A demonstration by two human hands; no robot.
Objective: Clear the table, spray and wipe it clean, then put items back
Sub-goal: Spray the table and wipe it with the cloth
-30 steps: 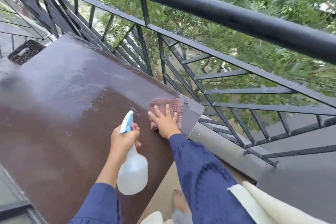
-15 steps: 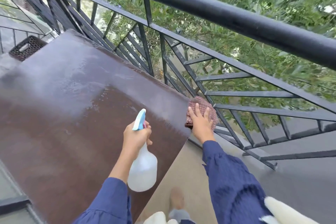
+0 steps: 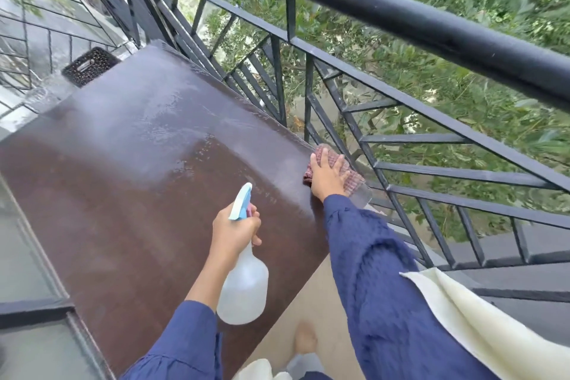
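A long dark brown table [image 3: 123,194] stands with its right edge along a black metal railing [image 3: 401,18], and green trees [image 3: 462,86] fill the space beyond the bars. The far half of the tabletop has a pale wet sheen with fine streaks and droplets, while the near half looks darker and duller. The right hand [image 3: 327,174] lies flat on a reddish checked cloth [image 3: 351,179] at the right edge of the table, close to the near right corner. Its fingers are straight and slightly spread, pressing the cloth down. Part of the cloth reaches past the table edge towards the railing. The left hand [image 3: 236,233] is held over the near part of the table, its fingers curled tight round the neck of a spray bottle [image 3: 243,287]. The bottle's light blue nozzle sticks up above the knuckles and points towards the far end. Its cloudy white body hangs below the hand, over the near edge. Both arms wear dark blue sleeves [image 3: 379,287], and a cream fabric [image 3: 478,318] drapes at the lower right. A bare foot [image 3: 305,339] shows on the tan floor beside the table's near edge. A dark perforated basket [image 3: 89,66] sits just past the far left corner of the table.
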